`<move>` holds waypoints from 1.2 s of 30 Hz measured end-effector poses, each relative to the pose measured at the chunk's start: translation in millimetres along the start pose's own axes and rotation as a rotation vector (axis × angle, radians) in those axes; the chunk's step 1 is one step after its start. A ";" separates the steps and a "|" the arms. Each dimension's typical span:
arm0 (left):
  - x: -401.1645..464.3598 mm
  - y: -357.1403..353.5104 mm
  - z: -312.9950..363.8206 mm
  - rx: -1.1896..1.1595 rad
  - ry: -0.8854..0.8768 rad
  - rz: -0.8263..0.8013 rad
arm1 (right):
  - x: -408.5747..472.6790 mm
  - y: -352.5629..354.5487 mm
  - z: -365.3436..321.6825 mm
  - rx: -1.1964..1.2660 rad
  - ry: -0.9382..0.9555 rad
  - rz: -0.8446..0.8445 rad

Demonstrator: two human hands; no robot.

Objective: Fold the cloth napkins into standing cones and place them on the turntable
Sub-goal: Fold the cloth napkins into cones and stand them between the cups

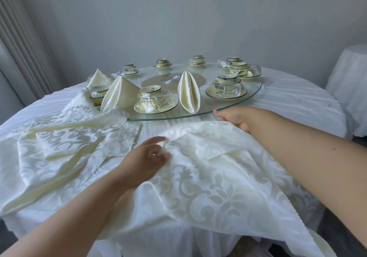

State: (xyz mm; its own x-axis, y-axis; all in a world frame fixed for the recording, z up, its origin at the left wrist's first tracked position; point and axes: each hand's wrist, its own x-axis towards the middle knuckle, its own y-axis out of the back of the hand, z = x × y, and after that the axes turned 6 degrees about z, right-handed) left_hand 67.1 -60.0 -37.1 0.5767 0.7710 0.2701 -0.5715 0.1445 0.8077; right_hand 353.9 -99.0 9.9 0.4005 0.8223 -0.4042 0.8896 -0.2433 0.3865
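A cream damask napkin [214, 177] lies spread and rumpled on the table in front of me, its near edge hanging over the table's rim. My left hand [147, 159] pinches a raised fold at the napkin's left side. My right hand [233, 117] grips its far edge close to the rim of the glass turntable [256, 92]. On the turntable stand folded napkin cones: one at the front [188, 93], a second at the left [119, 93], a third behind that [99, 78].
A pile of several loose unfolded napkins [65, 137] lies at the left of the white tablecloth [297, 102]. Cups, bowls and saucers [155, 102] ring the turntable. Another cloth-covered table [351, 86] stands at the right, a curtain at the left.
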 end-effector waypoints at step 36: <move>34.5 0.7 19.8 -0.075 0.166 -0.157 | -87.2 20.5 66.8 0.212 0.158 0.057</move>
State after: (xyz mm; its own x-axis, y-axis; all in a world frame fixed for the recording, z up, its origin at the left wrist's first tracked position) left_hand 98.2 -45.5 -16.8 0.5616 0.8259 0.0500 -0.5278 0.3111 0.7904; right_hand 351.9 -210.1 -2.2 0.4268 0.8702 -0.2462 0.8994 -0.3800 0.2161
